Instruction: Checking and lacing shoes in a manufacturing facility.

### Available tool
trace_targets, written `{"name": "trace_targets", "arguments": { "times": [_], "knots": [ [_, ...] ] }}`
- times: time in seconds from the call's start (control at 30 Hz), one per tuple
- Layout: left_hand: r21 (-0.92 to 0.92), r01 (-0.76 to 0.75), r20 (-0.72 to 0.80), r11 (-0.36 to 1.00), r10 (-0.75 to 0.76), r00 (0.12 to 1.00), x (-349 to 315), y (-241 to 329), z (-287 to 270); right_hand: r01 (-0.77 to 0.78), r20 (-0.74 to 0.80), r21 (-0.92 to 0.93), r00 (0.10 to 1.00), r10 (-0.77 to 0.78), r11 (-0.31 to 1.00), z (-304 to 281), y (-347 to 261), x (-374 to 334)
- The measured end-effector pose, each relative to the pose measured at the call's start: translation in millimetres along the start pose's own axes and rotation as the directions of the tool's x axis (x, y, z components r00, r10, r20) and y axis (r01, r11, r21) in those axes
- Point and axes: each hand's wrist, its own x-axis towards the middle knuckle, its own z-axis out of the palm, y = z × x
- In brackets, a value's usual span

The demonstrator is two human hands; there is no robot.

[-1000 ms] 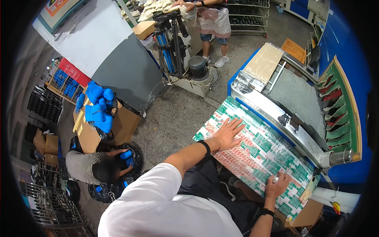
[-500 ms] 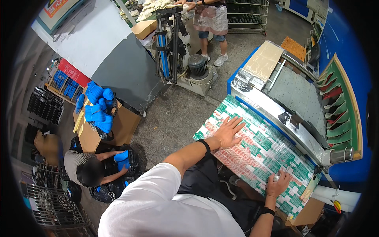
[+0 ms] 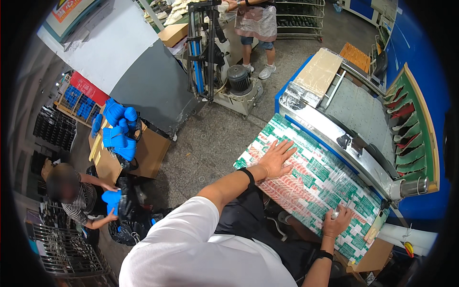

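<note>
A large sheet (image 3: 311,182) printed in green, red and white lies on a sloping work surface in front of a blue machine. My left hand (image 3: 277,158) presses flat on the sheet's upper left part, fingers spread, a dark band on the wrist. My right hand (image 3: 336,221) rests on the sheet's lower right part, fingers curled around a small pale object (image 3: 334,213) that I cannot make out. A dark band sits on that wrist too.
The blue machine (image 3: 363,119) has a shiny roller and a green rack of red and green pieces (image 3: 406,129). A crouching person (image 3: 71,191) handles blue pieces by cardboard boxes (image 3: 124,153). Another person (image 3: 256,28) stands beside a motor-driven machine (image 3: 224,71). Wire racks (image 3: 62,244) stand at lower left.
My right hand has curled onto a small pale object. My left hand stays flat on the sheet. The crouching person has shifted left, now with a blue piece in hand.
</note>
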Motion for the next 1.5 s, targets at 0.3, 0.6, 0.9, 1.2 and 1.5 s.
{"name": "trace_targets", "arguments": {
  "times": [0.3,0.6,0.9,1.2,1.5],
  "knots": [
    [0.003,-0.013,-0.025,1.000,0.013,1.000,0.7,-1.1,3.7,0.006,-0.006,0.008,1.000,-0.006,1.000,-2.4,-0.5,1.4],
    [-0.007,-0.012,-0.033,1.000,0.011,0.999,1.3,-1.8,3.2,0.010,-0.012,0.011,1.000,-0.010,1.000,-1.8,-1.3,2.8],
    [-0.013,-0.012,-0.028,1.000,0.011,1.000,1.5,-0.7,2.6,0.000,0.001,0.015,1.000,0.000,1.000,-0.8,1.0,1.6],
    [-0.022,-0.016,-0.018,1.000,0.016,1.000,3.2,1.4,3.3,-0.003,-0.014,0.006,1.000,0.003,1.000,-3.8,0.2,0.9],
    [-0.011,0.005,0.010,1.000,-0.004,1.000,2.7,0.2,-1.1,0.025,-0.040,-0.003,0.999,-0.025,1.000,-1.3,-2.6,3.1]
  ]
}}
